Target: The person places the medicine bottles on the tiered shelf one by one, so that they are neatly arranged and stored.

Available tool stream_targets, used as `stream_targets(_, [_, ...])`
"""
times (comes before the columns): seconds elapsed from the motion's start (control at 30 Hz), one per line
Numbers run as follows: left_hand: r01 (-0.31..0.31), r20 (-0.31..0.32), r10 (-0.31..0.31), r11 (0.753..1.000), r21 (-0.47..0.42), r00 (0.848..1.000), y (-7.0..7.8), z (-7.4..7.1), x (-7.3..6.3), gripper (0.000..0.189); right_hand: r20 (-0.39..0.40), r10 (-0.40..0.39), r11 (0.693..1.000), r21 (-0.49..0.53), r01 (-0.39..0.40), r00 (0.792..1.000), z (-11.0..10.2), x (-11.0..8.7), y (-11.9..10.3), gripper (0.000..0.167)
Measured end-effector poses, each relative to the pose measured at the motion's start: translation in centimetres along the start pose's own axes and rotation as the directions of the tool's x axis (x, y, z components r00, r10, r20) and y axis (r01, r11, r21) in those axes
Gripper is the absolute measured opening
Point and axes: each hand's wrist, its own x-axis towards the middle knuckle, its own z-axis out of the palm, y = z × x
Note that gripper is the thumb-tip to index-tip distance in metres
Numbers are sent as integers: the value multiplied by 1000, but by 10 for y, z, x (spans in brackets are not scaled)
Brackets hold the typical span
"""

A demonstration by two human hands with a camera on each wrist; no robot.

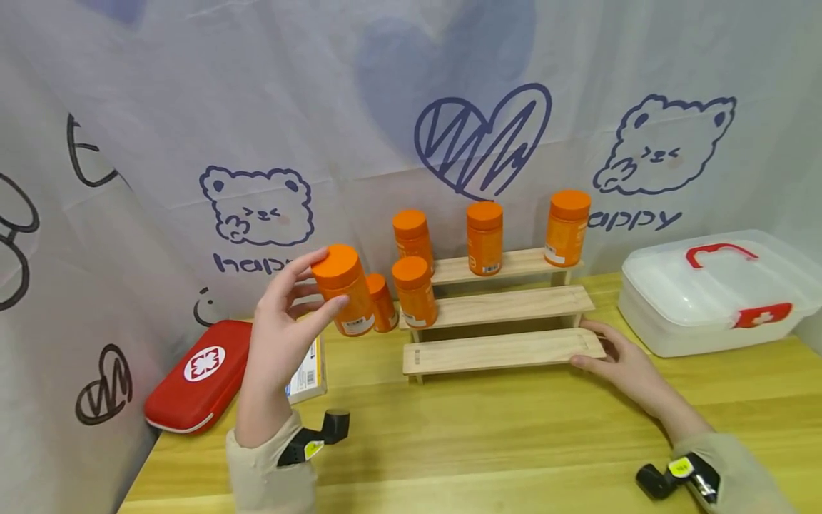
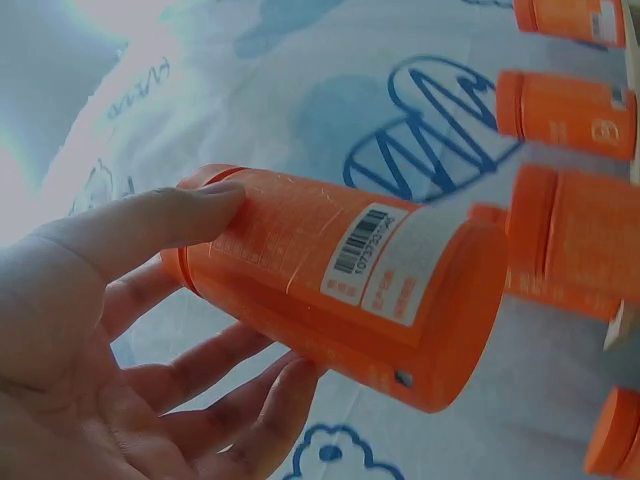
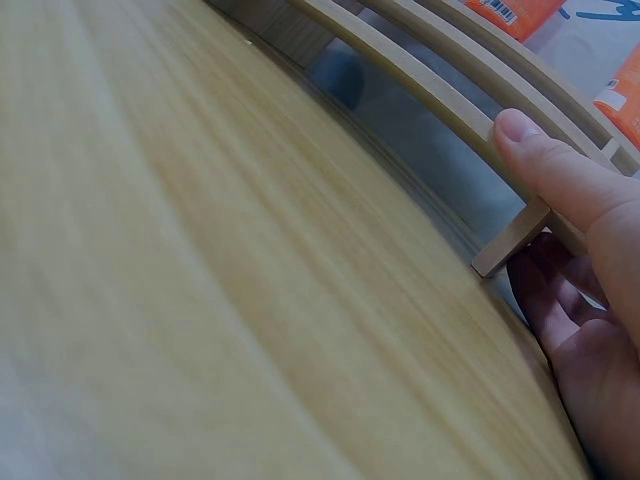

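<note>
My left hand [image 1: 282, 314] grips an orange bottle [image 2: 310, 270] with an orange cap, thumb on one side and fingers on the other. The bottle is held up left of a three-step wooden rack [image 1: 501, 351], its barcode label showing in the left wrist view. My right hand [image 1: 619, 368] holds the right end of the rack's lowest step, its thumb [image 3: 560, 170] against the front edge and the other fingers partly hidden behind. Three orange bottles, one of them a bottle [image 1: 484, 239] near the centre, stand on the top step. Another bottle [image 1: 415, 293] stands at the middle step's left end.
Behind the held bottle, a further orange bottle [image 1: 382, 303] stands left of the rack. A red first-aid case [image 1: 199, 378] and a white box [image 1: 311, 375] lie at the left. To the right sits a translucent medicine box [image 1: 713, 293] with a red handle. A printed curtain [image 1: 359, 143] hangs behind.
</note>
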Motion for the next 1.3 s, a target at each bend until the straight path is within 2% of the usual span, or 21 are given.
stream_targets(0.13, [-45, 94, 51, 997, -66, 994, 11, 8, -3, 58, 3, -5, 1000, 1, 5, 1000, -1, -1, 0, 73])
stream_targets(0.3, [-60, 200, 78, 994, -95, 977, 18, 26, -3, 59, 6, 8, 1000, 11, -8, 1000, 0, 0, 1, 73])
stream_targets(0.47, [-90, 250, 107, 993, -78, 962, 18, 51, -2, 58, 9, 7, 1000, 20, -7, 1000, -2, 1, 0, 74])
stream_targets(0.53, [-97, 263, 120, 990, -101, 957, 17, 61, -3, 57, 10, 9, 1000, 18, -9, 1000, -2, 1, 1, 75])
stream_targets(0.73, [-61, 325, 120, 981, -184, 938, 11, 90, -5, 56, 5, 1, 1000, 13, -1, 1000, -1, 0, 2, 73])
stream_targets(0.9, [-20, 355, 91, 980, -200, 930, 5, 107, -8, 55, 15, 1, 999, 32, -2, 1000, -1, -1, 4, 73])
stream_targets(1.03, [3, 358, 79, 975, -222, 931, 0, 121, -6, 55, 23, 6, 999, 49, -7, 1000, 0, -1, 5, 74])
stream_targets(1.2, [-33, 322, 106, 974, -226, 941, -1, 143, 5, 54, 19, 5, 999, 54, -6, 1000, 0, -1, 5, 75])
stream_targets(1.3, [-24, 300, 91, 975, -221, 949, -1, 156, 12, 54, 14, 0, 999, 54, 0, 1000, -1, -1, 5, 75])
